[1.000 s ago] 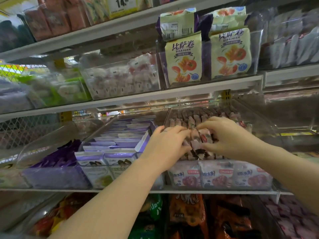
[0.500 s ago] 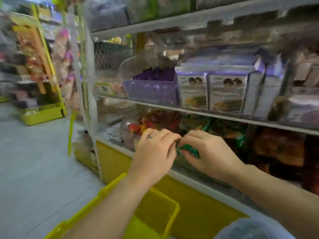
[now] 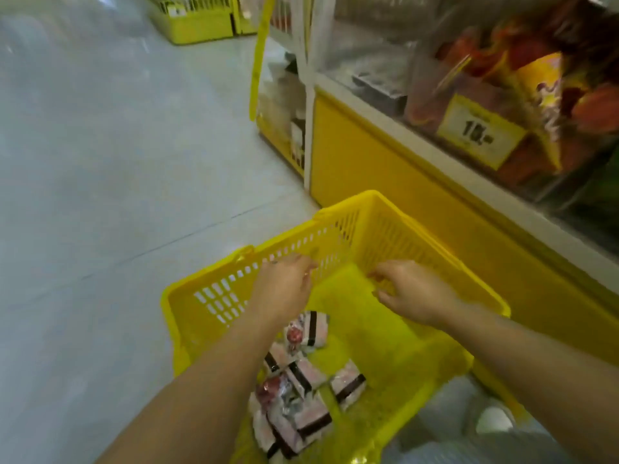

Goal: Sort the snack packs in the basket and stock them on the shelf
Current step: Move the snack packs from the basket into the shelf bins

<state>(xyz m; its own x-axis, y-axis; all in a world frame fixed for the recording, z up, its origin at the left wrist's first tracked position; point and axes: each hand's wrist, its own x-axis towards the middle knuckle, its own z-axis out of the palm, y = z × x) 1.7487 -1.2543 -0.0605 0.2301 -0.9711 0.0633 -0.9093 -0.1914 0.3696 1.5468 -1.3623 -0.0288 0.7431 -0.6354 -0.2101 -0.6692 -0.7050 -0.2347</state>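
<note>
Both the left hand and right hand hover empty over the basket.

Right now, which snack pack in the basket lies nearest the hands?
The pink-and-white pack just below the left hand, alone at the top of the heap; the other packs lie clustered nearer the camera in the yellow basket.

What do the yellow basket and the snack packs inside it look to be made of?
The basket looks like rigid moulded plastic: slotted walls, an even, slightly glossy yellow. The snack packs seem wrapped in thin plastic film: crinkled surfaces with shiny highlights, though blur leaves that uncertain.
</note>
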